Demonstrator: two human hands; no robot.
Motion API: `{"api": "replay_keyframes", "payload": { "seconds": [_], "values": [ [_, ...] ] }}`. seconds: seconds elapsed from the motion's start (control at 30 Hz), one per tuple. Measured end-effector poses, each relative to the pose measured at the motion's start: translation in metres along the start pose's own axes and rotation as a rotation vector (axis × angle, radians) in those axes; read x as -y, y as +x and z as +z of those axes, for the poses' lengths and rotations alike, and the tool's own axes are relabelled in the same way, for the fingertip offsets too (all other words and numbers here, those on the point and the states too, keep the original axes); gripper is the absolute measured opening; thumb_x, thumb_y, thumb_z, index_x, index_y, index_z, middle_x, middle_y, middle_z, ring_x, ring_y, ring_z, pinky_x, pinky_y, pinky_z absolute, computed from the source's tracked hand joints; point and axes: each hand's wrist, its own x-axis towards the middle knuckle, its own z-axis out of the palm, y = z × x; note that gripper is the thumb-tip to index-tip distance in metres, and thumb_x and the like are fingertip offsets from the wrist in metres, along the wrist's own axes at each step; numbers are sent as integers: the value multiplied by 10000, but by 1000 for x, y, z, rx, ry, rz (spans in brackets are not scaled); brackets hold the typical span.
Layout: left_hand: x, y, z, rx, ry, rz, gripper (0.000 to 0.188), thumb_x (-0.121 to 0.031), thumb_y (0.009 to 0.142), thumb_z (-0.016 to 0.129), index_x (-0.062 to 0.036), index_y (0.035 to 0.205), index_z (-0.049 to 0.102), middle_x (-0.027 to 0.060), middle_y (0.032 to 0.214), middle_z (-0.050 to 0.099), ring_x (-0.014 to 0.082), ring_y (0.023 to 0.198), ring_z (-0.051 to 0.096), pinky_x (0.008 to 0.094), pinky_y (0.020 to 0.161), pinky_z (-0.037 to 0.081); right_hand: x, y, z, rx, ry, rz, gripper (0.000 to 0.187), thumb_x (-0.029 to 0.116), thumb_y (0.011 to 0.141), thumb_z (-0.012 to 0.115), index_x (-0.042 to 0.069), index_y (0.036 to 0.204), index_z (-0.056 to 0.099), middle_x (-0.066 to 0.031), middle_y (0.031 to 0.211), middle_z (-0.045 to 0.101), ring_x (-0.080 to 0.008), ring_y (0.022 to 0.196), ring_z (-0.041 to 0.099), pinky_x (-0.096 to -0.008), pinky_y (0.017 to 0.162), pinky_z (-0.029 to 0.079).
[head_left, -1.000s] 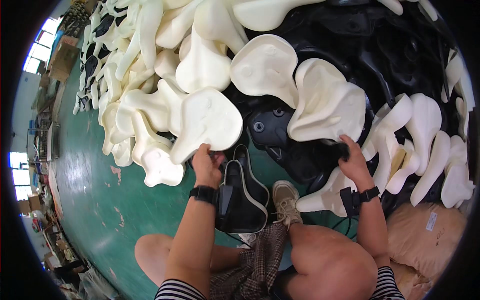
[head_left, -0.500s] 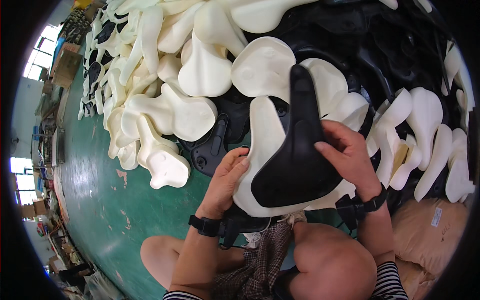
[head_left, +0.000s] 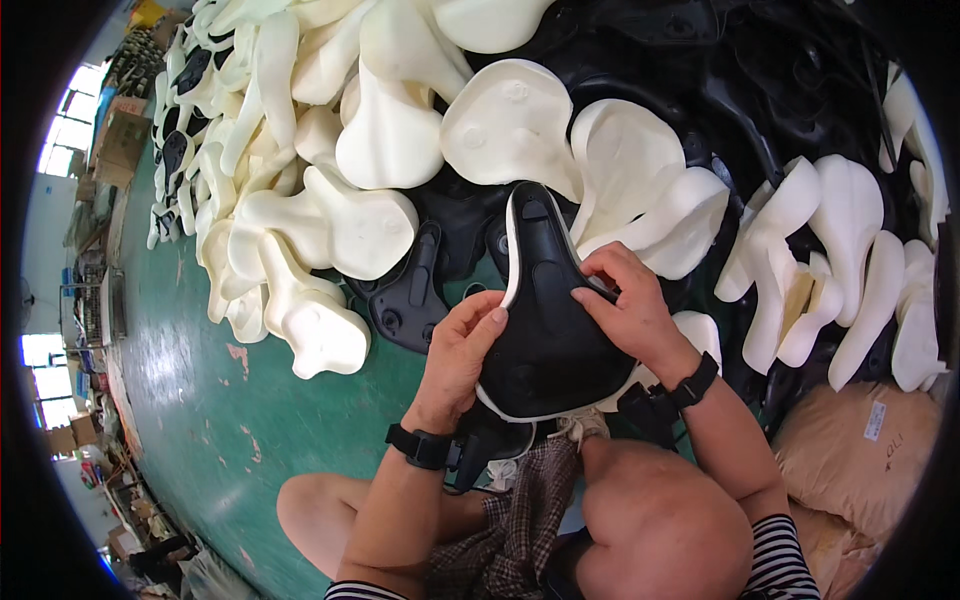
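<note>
In front of me I hold a black plastic bicycle saddle base [head_left: 560, 335], lying over a white foam saddle pad [head_left: 514, 255]. Its narrow nose points away from me, and the foam shows only as a thin rim along the left side and the near edge. My left hand [head_left: 455, 350] is closed on the foam's left edge, thumb on top. On the opposite side, my right hand [head_left: 632, 305] pinches the edge of the black base near the nose; the fingers underneath are partly hidden. The two parts sit nearly lined up.
A large heap of white foam saddle pads [head_left: 385, 130] rises ahead and to the left. Black saddle bases [head_left: 405, 295] lie beside it, with a bigger black pile [head_left: 670, 65] at the far right. A tan sack [head_left: 850, 440] stands near right on the green floor [head_left: 200, 400].
The black base has moved left and down onto the foam pad, covering most of it. My right hand has come left with it, while my left hand keeps hold of the foam.
</note>
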Motion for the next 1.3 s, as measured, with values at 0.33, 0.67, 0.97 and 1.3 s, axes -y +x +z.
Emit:
{"api": "replay_keyframes", "payload": {
  "seconds": [0.33, 0.67, 0.97, 1.3],
  "values": [
    [-7, 6, -10, -111, -273, 92, 285, -131, 953, 531, 10, 1201, 527, 82, 1057, 634, 136, 916, 616, 265, 834, 513, -23, -18, 19, -106, 572, 305, 467, 278, 933, 585, -2, 1285, 459, -108, 1134, 591, -169, 1040, 548, -291, 911, 430],
    [-42, 23, -17, -70, -233, 175, 703, -71, 900, 592, -126, 1461, 172, 94, 1216, 512, 170, 1006, 564, 336, 824, 504, -32, -34, 10, -64, 508, 219, 401, 191, 941, 555, 2, 1287, 481, -88, 1178, 580, -143, 1076, 520, -284, 945, 402],
    [-41, 27, -22, -100, -348, 288, 341, -15, 859, 626, -60, 1163, 477, 95, 1012, 578, 250, 894, 640, 357, 786, 557, -29, -41, 16, 65, 538, 174, 517, 368, 931, 558, 21, 1304, 477, -83, 1184, 564, -155, 1084, 508, -287, 960, 384],
    [-34, 24, -21, -237, -183, 359, 307, -25, 874, 620, -50, 1156, 501, 0, 933, 545, 75, 824, 534, 201, 718, 462, -29, -42, 20, 65, 494, 167, 505, 352, 929, 564, 22, 1302, 480, -86, 1165, 580, -156, 1069, 520, -284, 951, 392]
  ]
}}
